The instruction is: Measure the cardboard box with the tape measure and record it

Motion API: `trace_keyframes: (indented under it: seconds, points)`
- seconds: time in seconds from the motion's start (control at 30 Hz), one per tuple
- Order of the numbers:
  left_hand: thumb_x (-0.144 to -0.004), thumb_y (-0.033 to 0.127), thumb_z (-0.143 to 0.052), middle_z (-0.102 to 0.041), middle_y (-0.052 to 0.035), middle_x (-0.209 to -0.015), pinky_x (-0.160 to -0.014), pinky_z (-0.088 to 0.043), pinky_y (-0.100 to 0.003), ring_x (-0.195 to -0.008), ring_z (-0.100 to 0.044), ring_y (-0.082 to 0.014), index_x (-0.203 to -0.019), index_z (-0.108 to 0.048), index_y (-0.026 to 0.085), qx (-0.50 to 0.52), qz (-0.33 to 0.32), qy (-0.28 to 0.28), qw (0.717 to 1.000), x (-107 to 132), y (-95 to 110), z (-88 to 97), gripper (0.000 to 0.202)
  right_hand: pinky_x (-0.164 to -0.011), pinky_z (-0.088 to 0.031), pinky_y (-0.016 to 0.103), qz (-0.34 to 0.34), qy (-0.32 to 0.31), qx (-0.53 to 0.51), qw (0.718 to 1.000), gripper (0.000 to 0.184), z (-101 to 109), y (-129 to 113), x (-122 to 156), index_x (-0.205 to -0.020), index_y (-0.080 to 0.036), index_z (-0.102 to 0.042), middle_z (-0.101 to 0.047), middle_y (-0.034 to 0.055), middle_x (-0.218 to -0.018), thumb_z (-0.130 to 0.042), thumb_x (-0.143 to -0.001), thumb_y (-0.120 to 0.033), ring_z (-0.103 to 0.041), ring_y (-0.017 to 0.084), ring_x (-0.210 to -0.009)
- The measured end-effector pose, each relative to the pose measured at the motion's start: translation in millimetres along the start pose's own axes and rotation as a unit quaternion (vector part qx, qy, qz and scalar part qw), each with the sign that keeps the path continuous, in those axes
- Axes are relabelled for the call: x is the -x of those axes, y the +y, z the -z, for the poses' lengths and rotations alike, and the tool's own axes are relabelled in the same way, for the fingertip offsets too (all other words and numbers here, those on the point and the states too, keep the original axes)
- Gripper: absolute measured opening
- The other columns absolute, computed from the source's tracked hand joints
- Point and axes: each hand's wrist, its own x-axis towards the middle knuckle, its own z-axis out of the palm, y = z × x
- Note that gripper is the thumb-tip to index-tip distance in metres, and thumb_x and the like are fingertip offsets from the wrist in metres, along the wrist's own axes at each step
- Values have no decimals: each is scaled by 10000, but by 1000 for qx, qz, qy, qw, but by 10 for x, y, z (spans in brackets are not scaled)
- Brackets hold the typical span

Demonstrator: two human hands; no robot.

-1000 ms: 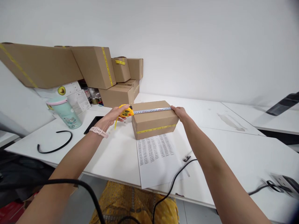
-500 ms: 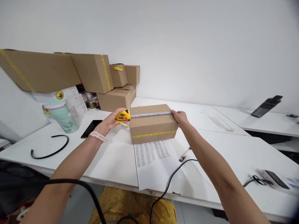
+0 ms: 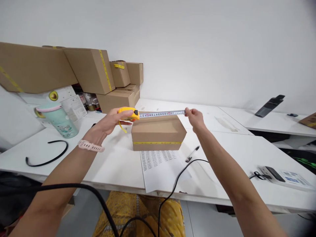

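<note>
A small cardboard box (image 3: 158, 131) with a yellow tape band stands on the white table (image 3: 116, 164). Just above its top edge a measuring tape blade (image 3: 161, 114) is stretched out in the air. My left hand (image 3: 112, 120) is closed round the yellow tape measure case (image 3: 128, 114) at the box's left. My right hand (image 3: 196, 119) pinches the blade's free end at the box's right. A printed sheet of paper (image 3: 160, 166) lies in front of the box, with a pen (image 3: 192, 153) beside it.
Stacked cardboard boxes (image 3: 91, 70) fill the back left. A mint cup with a pink lid (image 3: 58, 120) and a black curved band (image 3: 46, 158) lie at the left. Black cables (image 3: 172, 189) hang over the front edge. A power strip (image 3: 274, 172) lies at the right.
Both hands have lifted the stretched tape off the box top, so it hangs slightly above the box. The view has shifted a little to the right.
</note>
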Motion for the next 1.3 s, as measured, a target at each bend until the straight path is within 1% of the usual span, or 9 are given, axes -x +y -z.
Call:
trace_keyframes:
  seconds: [0.1,0.2,0.27,0.37,0.47,0.77,1.0,1.1,1.3]
  points:
    - [-776,517,-797,-736,-121,-1064,-732,-601,-368,-838,-719,-247,-1051,-759,176,26,46,-118,992,476,-13,-423,440,-824,-432,303,81,-53,-45,994,288,24,-243,-112,-779,-211,-563,-649,35,-877,-579,-949,-442,-526,157,-834]
    - [-730,445,-864,-678,-75,-1032,-720,-601,-361,-816,-743,-239,-1136,-645,229,173,159,-222,946,895,-243,-1044,509,-848,-438,306,86,-198,-13,976,246,-150,-326,-169,-790,-202,-652,-692,29,-925,-692,-883,-426,-555,162,-865]
    - [-703,445,-885,-637,-44,-1055,-721,-594,-338,-784,-749,-210,-1110,-575,248,252,185,-197,929,1013,-377,-1404,549,-798,-437,317,62,-267,42,961,254,-360,-319,-224,-767,-194,-660,-687,28,-871,-729,-850,-424,-553,167,-811]
    - [-681,546,-871,-612,-65,-1110,-626,-583,-316,-741,-753,-219,-1088,-551,234,297,177,-154,926,946,-404,-1681,604,-722,-411,317,21,-256,96,962,258,-662,-308,-328,-771,-185,-635,-633,17,-759,-701,-861,-418,-512,158,-729]
    - [-689,637,-825,-624,-86,-1096,-590,-574,-300,-704,-755,-226,-1079,-575,202,310,162,-135,927,799,-292,-1704,635,-691,-397,311,9,-234,100,967,262,-743,-310,-295,-785,-189,-620,-592,14,-685,-668,-876,-431,-487,162,-712]
    - [-720,677,-761,-614,-56,-991,-545,-569,-248,-689,-745,-208,-1109,-554,164,335,177,-101,920,897,-201,-1888,676,-650,-413,297,39,-254,-7,966,467,-169,-175,572,-1070,-280,-634,-671,-6,-877,-445,-928,-683,-540,175,-748]
    - [-730,664,-759,-613,-59,-999,-549,-571,-253,-690,-746,-213,-1097,-557,163,334,182,-106,919,831,-200,-1889,653,-720,-475,330,17,-260,44,964,332,-635,-321,-120,-848,-231,-677,-692,26,-813,-686,-854,-563,-583,202,-777]
    - [-758,640,-747,-621,-82,-1069,-547,-559,-260,-698,-748,-222,-1119,-571,162,300,155,-101,936,954,-226,-1701,624,-820,-516,343,19,-239,-18,971,420,-596,-227,-421,-885,-205,-700,-731,81,-949,-640,-881,-621,-634,216,-889]
    - [-730,443,-853,-625,-44,-1143,-806,-599,-349,-941,-739,-260,-1328,-479,261,148,54,164,974,1296,-580,-1085,729,-839,-537,376,39,-69,-24,997,736,49,282,-216,-1065,-170,-731,-703,109,-846,-376,-920,-798,-668,238,-888]
